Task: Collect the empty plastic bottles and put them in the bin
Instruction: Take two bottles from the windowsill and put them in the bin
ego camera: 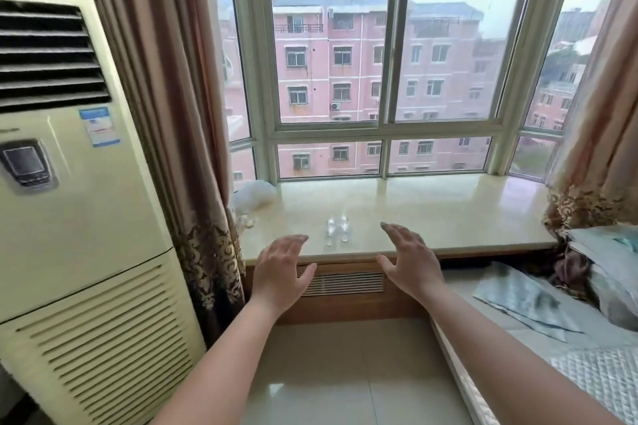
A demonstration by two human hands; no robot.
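Head view only, looking forward and down at a bay window; two clear plastic bottles, the left bottle (330,230) and the right bottle (344,228), lying side by side and just about touching on the pale window sill (448,207), caps pointing toward the front edge; both apparently empty (too small and clear to be sure). Reaching forward with both arms; left hand (281,267) spread wide, palm down, holding nothing, just short of the sill's front edge and left of the bottles; right hand (409,257) likewise spread and holding nothing, fingers over the sill's edge and right of the bottles; neither touching a bottle yet.

Step in hand, judged from this: the approach to the first pick-up, nothing collected so far. Next move likely calling for closing in from each side, one bottle per hand, gripping lightly round the middle since thin empty plastic will crumple and roll; then finding the bin, not seen anywhere here.

Counted: two bottles, two bare hands, one crumpled white plastic bag (255,195) at the sill's left end, one tall air conditioner (79,183) on the left, two curtains, left curtain (179,114) and right curtain (600,134); bedding (538,300) at lower right.
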